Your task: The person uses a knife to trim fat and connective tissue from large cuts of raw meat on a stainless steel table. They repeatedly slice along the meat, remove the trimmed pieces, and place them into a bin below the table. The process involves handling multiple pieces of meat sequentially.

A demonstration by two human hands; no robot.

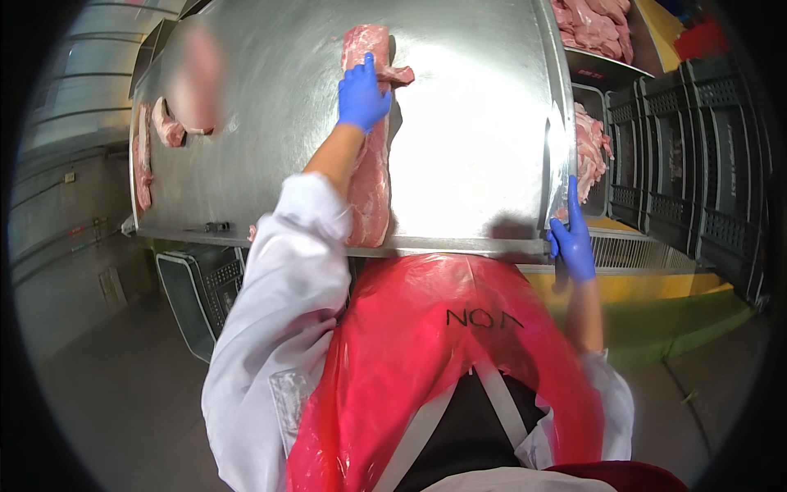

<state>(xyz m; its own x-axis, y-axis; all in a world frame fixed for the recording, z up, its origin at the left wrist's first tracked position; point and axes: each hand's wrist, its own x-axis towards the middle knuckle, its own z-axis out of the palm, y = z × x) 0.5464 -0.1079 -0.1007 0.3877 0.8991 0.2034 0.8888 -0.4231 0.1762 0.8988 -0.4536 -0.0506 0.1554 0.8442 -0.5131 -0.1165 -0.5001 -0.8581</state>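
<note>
A long slab of pale pink meat, seemingly a pork loin (pixel 370 193), lies lengthwise across the steel table from near its front edge. My left hand (pixel 363 94), blue-gloved, grips its far part from above, fingers pointing away from me. Beside those fingers a small flap of meat (pixel 399 75) sticks out to the right. At the table's right edge my right hand (pixel 576 246), also blue-gloved, is closed with the index finger stretched forward. It appears to hold a knife (pixel 557 197), whose thin shiny blade blends into the bright metal rim.
Meat pieces (pixel 168 125) lie on the steel table (pixel 467 164) at far left, near a blurred pink patch. Right of it stand bins of meat (pixel 590 152) and dark plastic crates (pixel 680 156). A grey crate (pixel 187 291) stands below the front left edge.
</note>
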